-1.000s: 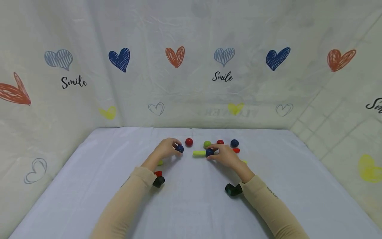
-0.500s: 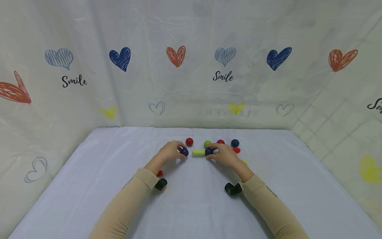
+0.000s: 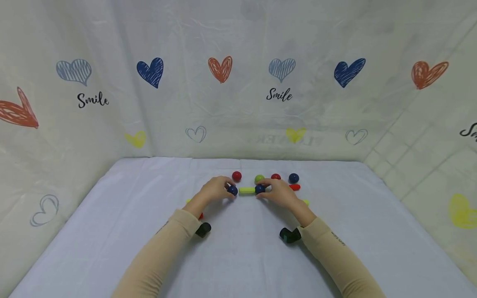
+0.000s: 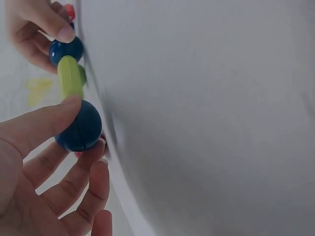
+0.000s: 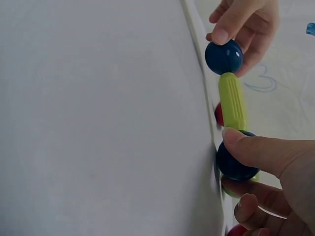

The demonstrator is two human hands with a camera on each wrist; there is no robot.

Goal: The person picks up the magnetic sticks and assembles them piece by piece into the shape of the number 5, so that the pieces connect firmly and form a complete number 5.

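Observation:
My left hand [image 3: 216, 188] pinches a dark blue ball [image 4: 79, 127] between thumb and fingers. Opposite it, my right hand [image 3: 279, 193] holds another dark blue ball [image 5: 237, 156] the same way. A ridged yellow-green rod [image 5: 233, 101] extends from the right-hand ball towards the left-hand one. Its left end is very close to the left ball; whether they touch I cannot tell. Behind the hands on the table lie a red ball [image 3: 236, 176], a green ball [image 3: 259, 179], a second red ball [image 3: 275, 176] and a further blue ball [image 3: 294, 178].
A red rod [image 3: 295, 187] lies just beyond the right hand. Yellow-green pieces show partly behind both wrists, and a red piece [image 3: 201, 216] beside the left one. Black wrist devices sit under both cuffs. The white-covered table [image 3: 238, 256] meets a printed curtain [image 3: 238, 103] at the back.
My left hand has moved right and slightly down with its blue ball, closing the gap to the rod. The right hand, with its ball and rod, has shifted only very slightly left.

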